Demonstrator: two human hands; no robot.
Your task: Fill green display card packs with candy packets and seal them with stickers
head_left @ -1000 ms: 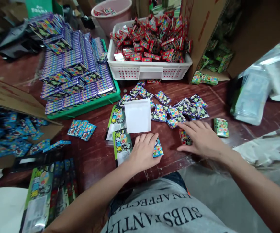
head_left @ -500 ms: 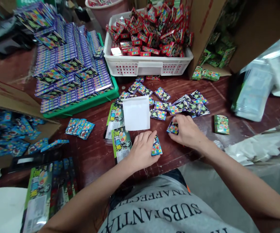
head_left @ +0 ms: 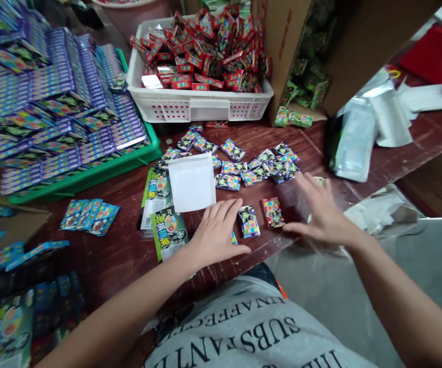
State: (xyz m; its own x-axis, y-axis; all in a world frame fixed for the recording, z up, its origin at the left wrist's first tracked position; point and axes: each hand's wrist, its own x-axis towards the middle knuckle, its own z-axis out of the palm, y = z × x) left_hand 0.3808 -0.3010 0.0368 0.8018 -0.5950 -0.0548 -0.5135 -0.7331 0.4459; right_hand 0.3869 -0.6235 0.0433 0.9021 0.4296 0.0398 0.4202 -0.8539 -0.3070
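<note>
Left hand [head_left: 217, 231]: half-spread over one blue packet [head_left: 233, 238], grip unclear. Its three o'clock: one purple packet [head_left: 250, 224], one red packet [head_left: 273, 212]; right hand [head_left: 322, 214] splayed, nothing gripped.

A purple-and-black packet [head_left: 250, 221], red packet [head_left: 273, 212] and blue packet [head_left: 233, 238], just below and right of centre frame.
I see the first two lying flat, printed faces up, slightly apart; the blue, leftmost, is mostly covered.

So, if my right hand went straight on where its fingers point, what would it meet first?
Your right hand would probably meet the loose purple packets first, though its height is unclear.
</note>
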